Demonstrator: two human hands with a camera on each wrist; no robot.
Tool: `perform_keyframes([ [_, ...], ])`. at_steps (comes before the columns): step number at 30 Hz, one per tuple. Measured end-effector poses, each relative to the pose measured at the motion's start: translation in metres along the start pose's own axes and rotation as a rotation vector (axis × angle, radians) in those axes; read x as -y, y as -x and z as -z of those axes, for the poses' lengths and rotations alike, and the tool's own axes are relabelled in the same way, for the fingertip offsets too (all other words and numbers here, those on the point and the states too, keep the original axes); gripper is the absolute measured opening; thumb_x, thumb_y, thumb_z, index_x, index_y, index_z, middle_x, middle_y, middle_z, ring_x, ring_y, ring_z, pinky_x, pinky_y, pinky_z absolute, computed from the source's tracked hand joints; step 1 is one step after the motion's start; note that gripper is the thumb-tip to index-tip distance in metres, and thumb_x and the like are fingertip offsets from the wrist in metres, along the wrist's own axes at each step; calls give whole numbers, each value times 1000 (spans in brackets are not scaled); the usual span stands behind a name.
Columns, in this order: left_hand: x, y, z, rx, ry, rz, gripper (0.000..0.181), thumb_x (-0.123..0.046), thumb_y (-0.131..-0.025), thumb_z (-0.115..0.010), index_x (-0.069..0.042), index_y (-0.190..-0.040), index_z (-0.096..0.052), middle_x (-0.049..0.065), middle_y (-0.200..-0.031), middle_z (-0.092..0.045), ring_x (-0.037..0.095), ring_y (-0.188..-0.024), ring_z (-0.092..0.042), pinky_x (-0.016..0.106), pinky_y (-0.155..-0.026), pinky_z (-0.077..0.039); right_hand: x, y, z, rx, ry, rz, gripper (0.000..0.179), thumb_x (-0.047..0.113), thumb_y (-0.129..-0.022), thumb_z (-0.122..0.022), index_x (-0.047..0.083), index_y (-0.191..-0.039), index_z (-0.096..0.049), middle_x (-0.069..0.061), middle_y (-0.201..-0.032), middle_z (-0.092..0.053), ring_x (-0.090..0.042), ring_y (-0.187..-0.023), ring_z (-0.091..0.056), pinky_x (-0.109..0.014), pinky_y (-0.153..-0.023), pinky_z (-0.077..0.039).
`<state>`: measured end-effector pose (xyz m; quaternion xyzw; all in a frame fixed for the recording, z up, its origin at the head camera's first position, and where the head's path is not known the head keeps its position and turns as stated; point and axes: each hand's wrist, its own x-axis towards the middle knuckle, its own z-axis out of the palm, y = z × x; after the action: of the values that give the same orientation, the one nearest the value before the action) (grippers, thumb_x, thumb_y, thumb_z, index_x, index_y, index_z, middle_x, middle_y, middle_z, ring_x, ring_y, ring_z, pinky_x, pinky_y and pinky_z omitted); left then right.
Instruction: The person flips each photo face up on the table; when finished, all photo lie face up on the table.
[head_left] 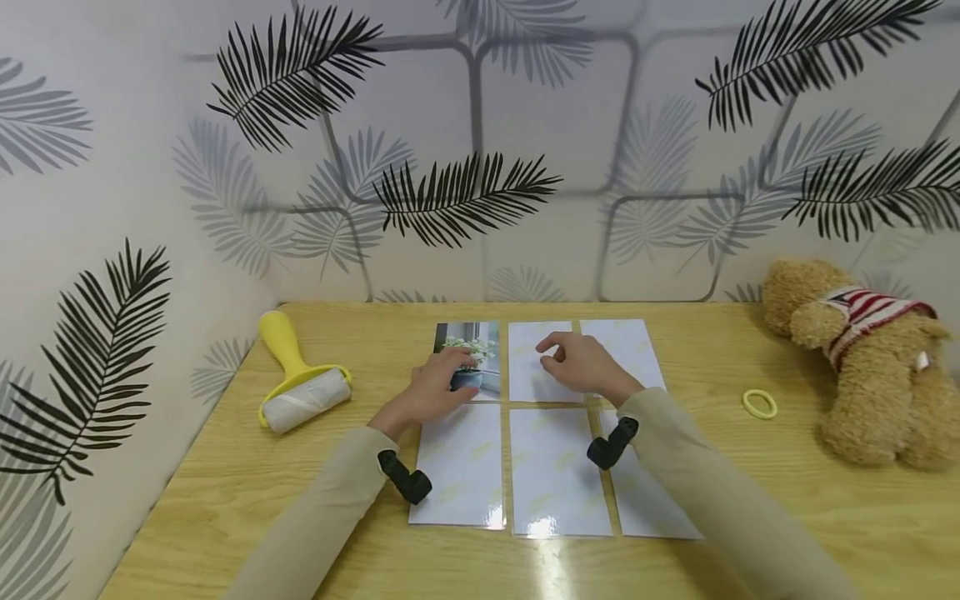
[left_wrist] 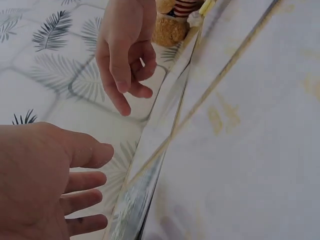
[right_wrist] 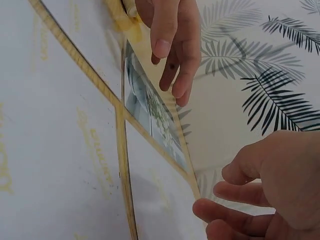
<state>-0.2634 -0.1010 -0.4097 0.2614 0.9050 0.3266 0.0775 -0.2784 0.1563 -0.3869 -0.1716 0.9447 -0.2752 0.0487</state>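
Observation:
A photo print point(head_left: 487, 346) of a potted plant by a window lies face up at the back left of a grid of prints. Several others, such as the front middle print point(head_left: 558, 467), show white backs with faint yellow lettering. My left hand point(head_left: 438, 383) hovers over the photo print, covering part of it, with fingers spread and holding nothing. Over the back middle print point(head_left: 525, 375) is my right hand point(head_left: 581, 364), its fingers loosely bent and nothing between them. In the wrist views both hands hang apart from the prints.
A yellow-handled lint roller point(head_left: 307, 400) lies left of the prints. To the right are a yellow ring point(head_left: 760, 404) and a teddy bear point(head_left: 870, 408) in a striped top. The wooden table point(head_left: 360, 533) meets a leaf-patterned wall point(head_left: 525, 258) behind and at left.

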Motion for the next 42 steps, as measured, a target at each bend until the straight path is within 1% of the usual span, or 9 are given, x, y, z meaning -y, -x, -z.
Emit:
perform_keyframes([
  [4,-12,-8,-3,41,14,-79,43,-15,-96,-56,3,-135,-47,21,-149,-38,39,-141,-29,59,-111,-24,-11,8,3,-7,-63,-70,33,17,-95,-52,0,-122,-61,-21,-109,-66,-31,-89,-63,-36,-73,-50],
  [8,-18,-20,-10,54,25,-152,41,-8,-95,-56,7,-133,-47,25,-144,-41,40,-136,-36,51,-110,-31,-20,13,3,9,-140,-143,39,20,-96,-50,1,-130,-55,-25,-129,-56,-37,-113,-57,-40,-82,-53],
  [12,-23,-31,-22,57,22,-200,38,-4,-94,-55,8,-129,-49,27,-145,-39,41,-136,-35,51,-111,-30,-28,17,4,12,-222,-198,47,21,-98,-50,-2,-139,-43,-27,-136,-48,-39,-120,-52,-44,-90,-50],
  [17,-35,-40,-36,65,-30,-191,37,-3,-93,-55,6,-129,-51,23,-148,-38,39,-126,-47,48,-105,-37,-33,17,5,-6,-293,-285,61,23,-98,-49,-4,-147,-23,-28,-137,-48,-38,-122,-51,-47,-100,-44],
  [22,-38,-46,-44,84,-115,-166,33,-1,-92,-56,3,-125,-56,20,-143,-45,35,-137,-38,45,-112,-31,-34,14,6,-35,-304,-333,60,23,-97,-49,-5,-145,-26,-29,-137,-49,-39,-123,-51,-47,-102,-42],
  [25,-36,-47,-47,100,-130,-184,30,1,-92,-54,4,-121,-59,21,-141,-48,36,-135,-39,45,-112,-31,-35,13,8,-36,-368,-360,58,22,-98,-49,-6,-145,-29,-29,-134,-51,-36,-117,-56,-43,-97,-46],
  [31,-34,-48,-46,86,-108,-230,30,4,-90,-51,7,-119,-62,22,-139,-51,37,-133,-42,45,-111,-32,-42,13,16,-22,-642,-450,54,20,-99,-48,-3,-146,-35,-14,-115,-61,-12,-88,-58,-22,-76,-48],
  [36,-32,-49,-45,65,-80,-262,31,7,-88,-51,9,-115,-64,23,-135,-54,38,-130,-45,46,-109,-35,-47,13,17,-5,-708,-373,49,17,-98,-51,0,-143,-41,0,-87,-52,-9,-72,-46,-22,-68,-41],
  [42,-28,-49,-46,24,-26,-264,30,7,-86,-52,7,-112,-66,20,-131,-56,36,-127,-49,46,-107,-38,-52,4,3,24,-602,-204,43,17,-97,-56,7,-138,-49,-8,-94,-52,-21,-83,-48,-30,-75,-40],
])
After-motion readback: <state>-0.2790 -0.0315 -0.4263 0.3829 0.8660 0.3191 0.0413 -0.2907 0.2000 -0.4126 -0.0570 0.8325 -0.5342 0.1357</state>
